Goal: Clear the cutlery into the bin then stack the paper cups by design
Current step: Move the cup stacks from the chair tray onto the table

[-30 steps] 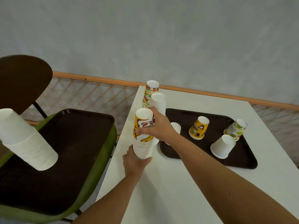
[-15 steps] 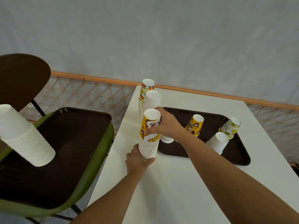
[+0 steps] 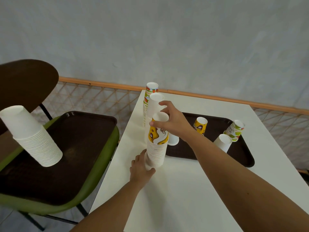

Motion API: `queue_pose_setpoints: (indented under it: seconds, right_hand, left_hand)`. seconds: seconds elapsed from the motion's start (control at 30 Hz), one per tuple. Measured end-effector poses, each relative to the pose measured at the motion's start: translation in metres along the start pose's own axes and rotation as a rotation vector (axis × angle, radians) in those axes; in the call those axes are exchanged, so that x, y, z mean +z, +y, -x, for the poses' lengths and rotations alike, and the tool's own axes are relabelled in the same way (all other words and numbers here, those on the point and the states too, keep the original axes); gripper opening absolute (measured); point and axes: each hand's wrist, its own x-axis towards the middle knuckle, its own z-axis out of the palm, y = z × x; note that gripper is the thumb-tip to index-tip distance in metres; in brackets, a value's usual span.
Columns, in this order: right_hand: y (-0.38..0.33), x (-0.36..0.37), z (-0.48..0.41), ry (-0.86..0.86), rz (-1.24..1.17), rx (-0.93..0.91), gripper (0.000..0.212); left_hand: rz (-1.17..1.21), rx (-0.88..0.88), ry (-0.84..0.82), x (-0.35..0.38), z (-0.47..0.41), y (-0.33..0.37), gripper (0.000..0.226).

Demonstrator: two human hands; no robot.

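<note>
yellow-printed stack of inverted paper cups (image 3: pixel 157 148) upright on white rectangular table (image 3: pixel 184 190), just beside the near left corner of dark brown plastic tray (image 3: pixel 242 156). gripped at the base by left hand (image 3: pixel 141 169), fingers curled round the lowest rims. right hand (image 3: pixel 175 122) at the top cup: thumb against its front, index finger lifted, remaining fingers hidden behind; hold or release cannot be told. directly behind: plain white cup stack (image 3: pixel 154 104), then fruit-printed cup stack (image 3: pixel 149 92). on the tray, apart: single yellow cup (image 3: pixel 200 125), green-printed cup (image 3: pixel 235 130), single white cup (image 3: pixel 223 143).
</note>
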Motion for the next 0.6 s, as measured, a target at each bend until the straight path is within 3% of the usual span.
queue_pose_setpoints:
  seconds: [0.13,0.27,0.43,0.6]
  right_hand:
    - [-0.019,0.006,0.005,0.208,0.084,-0.142,0.057]
    - [-0.046,0.024,0.01,0.313,0.075,-0.371,0.039]
    - [-0.077,0.068,0.003,0.151,-0.026,-0.478,0.034]
    - [-0.104,0.115,-0.005,-0.062,-0.018,-0.439,0.043]
  left_hand:
    - [0.13,-0.013,0.056,-0.019,0.013,-0.012,0.074]
    - [0.198,-0.017,0.24,-0.051,0.026,-0.025,0.057]
    - [0.221,-0.031,0.444,-0.099,0.036,-0.051,0.035]
    - [0.301,-0.138,0.538,-0.144,0.037,-0.087,0.034]
